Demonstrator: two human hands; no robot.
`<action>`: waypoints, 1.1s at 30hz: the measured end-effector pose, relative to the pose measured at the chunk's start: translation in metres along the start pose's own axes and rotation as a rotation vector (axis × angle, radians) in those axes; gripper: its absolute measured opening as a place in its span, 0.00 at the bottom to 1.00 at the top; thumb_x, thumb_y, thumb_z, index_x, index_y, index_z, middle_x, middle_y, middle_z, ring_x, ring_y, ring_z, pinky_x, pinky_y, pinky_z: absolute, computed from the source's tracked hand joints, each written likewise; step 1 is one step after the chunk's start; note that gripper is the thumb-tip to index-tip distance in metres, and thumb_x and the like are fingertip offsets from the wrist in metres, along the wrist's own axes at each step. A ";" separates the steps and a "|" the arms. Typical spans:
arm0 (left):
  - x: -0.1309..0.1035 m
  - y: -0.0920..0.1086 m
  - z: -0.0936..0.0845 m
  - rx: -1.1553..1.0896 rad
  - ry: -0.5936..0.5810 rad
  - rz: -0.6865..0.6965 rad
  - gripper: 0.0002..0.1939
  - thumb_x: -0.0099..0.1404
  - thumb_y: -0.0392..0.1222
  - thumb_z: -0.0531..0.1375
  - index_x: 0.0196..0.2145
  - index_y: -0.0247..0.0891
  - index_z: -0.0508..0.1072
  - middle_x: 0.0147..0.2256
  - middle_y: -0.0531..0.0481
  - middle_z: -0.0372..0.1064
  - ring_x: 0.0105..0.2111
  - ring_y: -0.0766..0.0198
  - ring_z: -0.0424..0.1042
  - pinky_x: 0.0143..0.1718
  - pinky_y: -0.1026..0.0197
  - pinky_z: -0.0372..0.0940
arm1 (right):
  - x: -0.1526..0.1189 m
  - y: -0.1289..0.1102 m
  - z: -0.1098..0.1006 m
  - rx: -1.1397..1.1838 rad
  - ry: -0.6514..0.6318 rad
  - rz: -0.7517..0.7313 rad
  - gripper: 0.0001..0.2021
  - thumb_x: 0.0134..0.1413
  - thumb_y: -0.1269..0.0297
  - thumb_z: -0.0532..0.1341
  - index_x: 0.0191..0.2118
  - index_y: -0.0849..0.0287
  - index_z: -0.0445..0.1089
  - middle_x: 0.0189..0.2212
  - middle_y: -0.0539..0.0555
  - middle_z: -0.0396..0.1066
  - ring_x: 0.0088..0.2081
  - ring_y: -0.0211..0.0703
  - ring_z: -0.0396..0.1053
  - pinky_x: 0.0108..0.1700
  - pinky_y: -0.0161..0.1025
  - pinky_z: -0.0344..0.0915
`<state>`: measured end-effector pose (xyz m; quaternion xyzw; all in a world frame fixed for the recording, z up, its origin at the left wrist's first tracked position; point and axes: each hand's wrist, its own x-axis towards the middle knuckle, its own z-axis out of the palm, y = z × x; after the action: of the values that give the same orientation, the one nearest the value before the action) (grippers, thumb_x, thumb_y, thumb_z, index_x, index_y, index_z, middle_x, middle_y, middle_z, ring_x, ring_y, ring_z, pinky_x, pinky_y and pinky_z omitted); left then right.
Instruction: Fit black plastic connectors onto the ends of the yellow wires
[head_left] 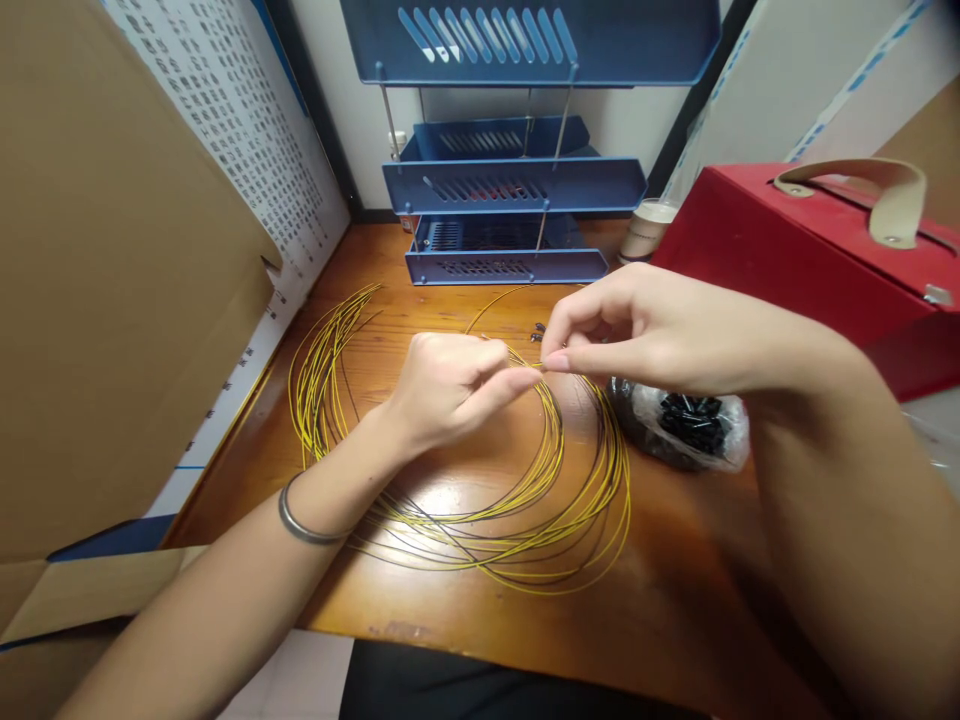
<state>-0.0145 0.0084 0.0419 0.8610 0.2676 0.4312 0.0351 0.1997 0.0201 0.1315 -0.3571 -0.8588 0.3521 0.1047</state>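
Right forearm [847,500] foremost, wire [535,365] is pinched by left hand [454,380] and right hand [660,325], and could be jerked loose by snagging coils [556,440].

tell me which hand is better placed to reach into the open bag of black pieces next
Probably the right: the right hand is close to the bag, which lies on that side, while the left hand is farther away, over the yellow and black wires.

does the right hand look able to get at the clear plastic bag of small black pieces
Likely yes: the bag looks open, near the right hand, with nothing visibly between them, though the hand would first need to unpinch.
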 end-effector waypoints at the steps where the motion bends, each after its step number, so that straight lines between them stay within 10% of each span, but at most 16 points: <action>1: 0.000 -0.001 0.000 0.025 -0.013 -0.006 0.28 0.74 0.57 0.52 0.21 0.36 0.67 0.18 0.53 0.67 0.17 0.71 0.64 0.22 0.66 0.55 | 0.000 0.001 0.000 -0.005 -0.003 -0.001 0.08 0.59 0.65 0.62 0.32 0.62 0.76 0.21 0.48 0.67 0.23 0.33 0.58 0.25 0.35 0.53; 9: 0.002 -0.003 0.005 0.104 -0.051 0.125 0.16 0.75 0.46 0.55 0.32 0.35 0.73 0.25 0.51 0.73 0.22 0.68 0.68 0.25 0.65 0.57 | 0.000 0.002 -0.001 -0.037 -0.019 0.006 0.07 0.58 0.65 0.63 0.33 0.61 0.76 0.22 0.48 0.68 0.23 0.34 0.58 0.25 0.35 0.52; 22: 0.002 0.007 0.004 0.031 -0.117 0.026 0.31 0.75 0.52 0.52 0.16 0.36 0.64 0.14 0.54 0.60 0.16 0.71 0.59 0.21 0.63 0.50 | -0.008 0.005 -0.010 -0.086 0.044 0.036 0.11 0.58 0.57 0.64 0.34 0.60 0.79 0.26 0.51 0.73 0.28 0.40 0.66 0.30 0.38 0.59; 28: 0.024 0.033 0.041 -0.043 -0.434 -0.088 0.09 0.71 0.45 0.60 0.37 0.39 0.78 0.33 0.51 0.78 0.31 0.62 0.75 0.31 0.62 0.63 | -0.030 0.005 -0.027 -0.176 0.277 0.148 0.14 0.57 0.52 0.64 0.34 0.58 0.79 0.30 0.55 0.76 0.33 0.46 0.70 0.33 0.43 0.62; 33: 0.051 0.042 0.083 -0.060 -0.523 -0.052 0.12 0.68 0.34 0.56 0.45 0.41 0.78 0.46 0.47 0.77 0.40 0.56 0.77 0.36 0.57 0.68 | -0.033 -0.004 -0.025 -0.180 0.325 0.228 0.13 0.56 0.55 0.63 0.33 0.60 0.78 0.30 0.55 0.76 0.33 0.44 0.69 0.32 0.43 0.59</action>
<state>0.0917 0.0118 0.0391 0.9346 0.2583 0.2006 0.1397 0.2322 0.0086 0.1547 -0.5118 -0.8127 0.2216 0.1689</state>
